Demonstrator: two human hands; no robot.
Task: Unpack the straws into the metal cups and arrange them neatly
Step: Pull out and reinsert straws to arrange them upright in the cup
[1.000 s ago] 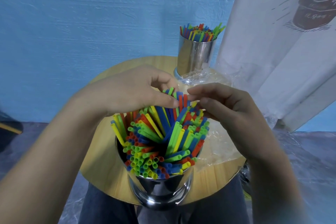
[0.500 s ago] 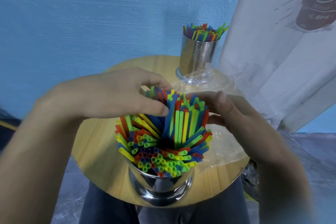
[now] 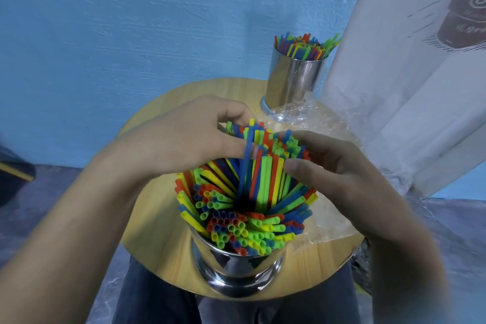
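**A:** What's in the room?

**B:** A blue wall (image 3: pixel 131 34) fills the back. A white curtain (image 3: pixel 407 87) hangs at the right. In front stands a round wooden table (image 3: pixel 157 231), seen from above by a seated person whose arms reach in from below.

**A:** And the hands?

**B:** The left hand (image 3: pixel 189 144) arches over the far side of a leaning bunch of straws. Its fingers curl behind the tips and its thumb presses a blue one in front, so it pinches them. The right hand (image 3: pixel 342 173) closes on the same bunch from the right, thumb in front and fingers behind.

**A:** Where are the straws?

**B:** Crumpled clear wrap (image 3: pixel 328 218) lies on the table's right half, and I can see nothing left in it. The far cup (image 3: pixel 294 81), shiny metal, stands at the back edge with its base against the wrap. It is packed full, with the tips fairly level. The near cup (image 3: pixel 236 271) stands at the front edge. The straws (image 3: pixel 249 205) in it are red, blue, green and yellow, and they are splayed. The front ones lean toward the person, and the held bunch leans away.

**A:** Which step is this?

**B:** Unpacking looks done, so I'd judge this is the tidying. Next, I think, the hands must gather the fan upright and let the tips settle level. That calls for a gentle touch, since the near cup sits close to the edge and thin straws bend or spill.
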